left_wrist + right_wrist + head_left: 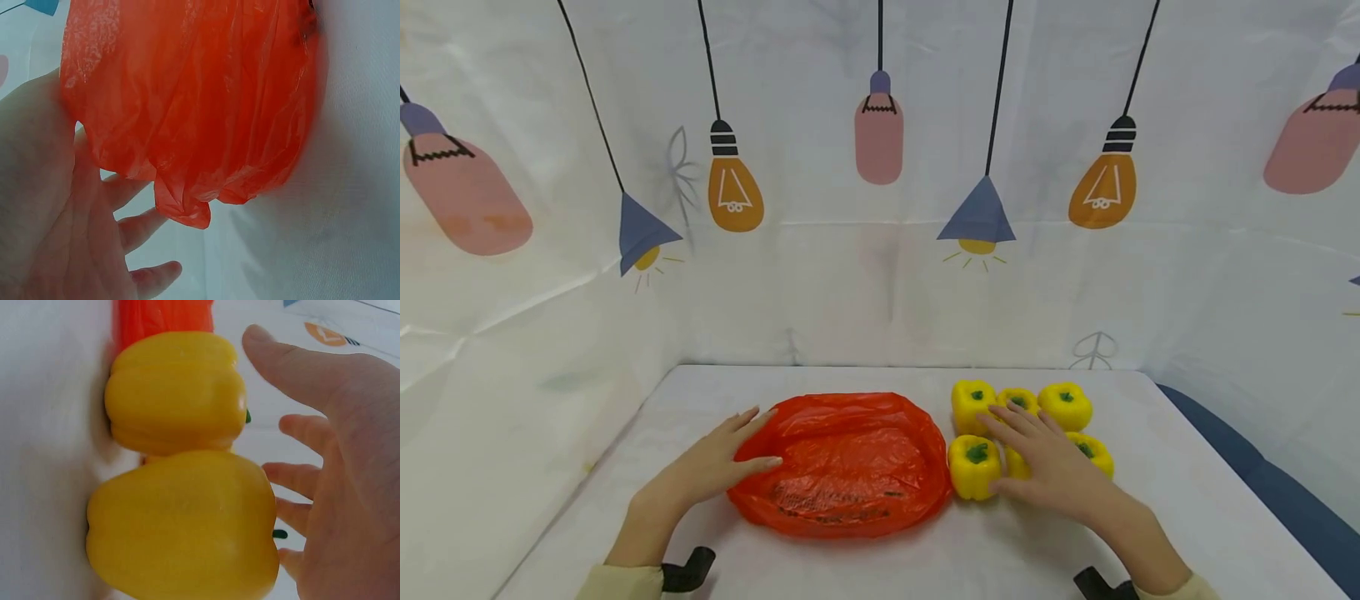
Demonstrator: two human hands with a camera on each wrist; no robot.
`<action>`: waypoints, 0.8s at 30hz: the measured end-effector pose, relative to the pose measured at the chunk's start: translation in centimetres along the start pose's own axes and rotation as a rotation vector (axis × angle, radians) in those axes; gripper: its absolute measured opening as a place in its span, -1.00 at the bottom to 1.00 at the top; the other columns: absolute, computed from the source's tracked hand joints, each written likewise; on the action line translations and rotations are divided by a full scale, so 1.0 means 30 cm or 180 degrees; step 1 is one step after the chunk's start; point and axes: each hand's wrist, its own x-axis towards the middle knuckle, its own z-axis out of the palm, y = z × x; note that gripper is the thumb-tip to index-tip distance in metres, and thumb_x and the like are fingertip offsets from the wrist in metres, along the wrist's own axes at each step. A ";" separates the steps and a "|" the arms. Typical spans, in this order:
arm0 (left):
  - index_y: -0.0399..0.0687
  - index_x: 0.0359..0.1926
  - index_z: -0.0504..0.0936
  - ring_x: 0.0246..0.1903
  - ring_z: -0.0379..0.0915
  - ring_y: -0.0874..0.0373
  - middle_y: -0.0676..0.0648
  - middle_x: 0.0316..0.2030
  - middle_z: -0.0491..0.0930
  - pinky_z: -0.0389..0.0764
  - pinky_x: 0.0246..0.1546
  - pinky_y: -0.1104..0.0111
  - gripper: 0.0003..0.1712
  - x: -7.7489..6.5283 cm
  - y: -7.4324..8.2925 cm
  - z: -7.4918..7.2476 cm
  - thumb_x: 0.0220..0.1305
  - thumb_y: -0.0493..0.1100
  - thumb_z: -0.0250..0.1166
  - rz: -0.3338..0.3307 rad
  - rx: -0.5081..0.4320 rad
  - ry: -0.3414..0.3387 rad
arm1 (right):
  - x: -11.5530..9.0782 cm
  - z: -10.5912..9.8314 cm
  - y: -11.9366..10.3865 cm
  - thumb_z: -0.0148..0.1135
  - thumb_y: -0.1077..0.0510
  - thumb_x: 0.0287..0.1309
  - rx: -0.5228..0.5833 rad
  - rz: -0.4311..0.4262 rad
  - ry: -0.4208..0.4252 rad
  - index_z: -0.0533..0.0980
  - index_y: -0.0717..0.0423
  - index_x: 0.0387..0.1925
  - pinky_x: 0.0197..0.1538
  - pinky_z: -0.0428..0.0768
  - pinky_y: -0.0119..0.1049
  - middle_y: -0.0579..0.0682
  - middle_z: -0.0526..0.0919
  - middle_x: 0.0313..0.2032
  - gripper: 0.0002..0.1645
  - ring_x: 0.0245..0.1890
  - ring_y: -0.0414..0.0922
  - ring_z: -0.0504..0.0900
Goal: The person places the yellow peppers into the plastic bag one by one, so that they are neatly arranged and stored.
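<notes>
A crinkled red plastic bag (857, 467) lies on the table, with some dark print near its front edge. My left hand (722, 458) is at the bag's left side, fingers spread; in the left wrist view the fingers (147, 228) reach behind the bag's loose edge. Right of the bag stand several yellow bell peppers (974, 468) with green stems, grouped close together. Over this group is my right hand (1048, 462), its fingers extended and hiding some peppers. The right wrist view shows the hand just above two peppers (181, 519), gripping none of them.
The white table (880, 571) meets a pale curtain (820, 292) printed with hanging lamps behind it. Beyond the table's right edge is a dark blue object (1247, 458). A black strap mount (688, 571) sits on the left wrist.
</notes>
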 end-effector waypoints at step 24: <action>-0.08 0.54 0.10 0.46 0.09 -0.30 -0.26 0.50 0.14 0.20 0.39 -0.26 0.10 -0.004 0.015 0.027 0.13 0.20 0.41 -0.0034 -0.0277 -0.0209 | 0.063 0.023 -0.107 0.52 -0.03 -0.07 -0.0412 0.0029 -0.0446 0.48 -0.18 0.30 0.49 0.05 0.33 -0.07 0.62 0.17 -0.18 0.23 0.00 0.54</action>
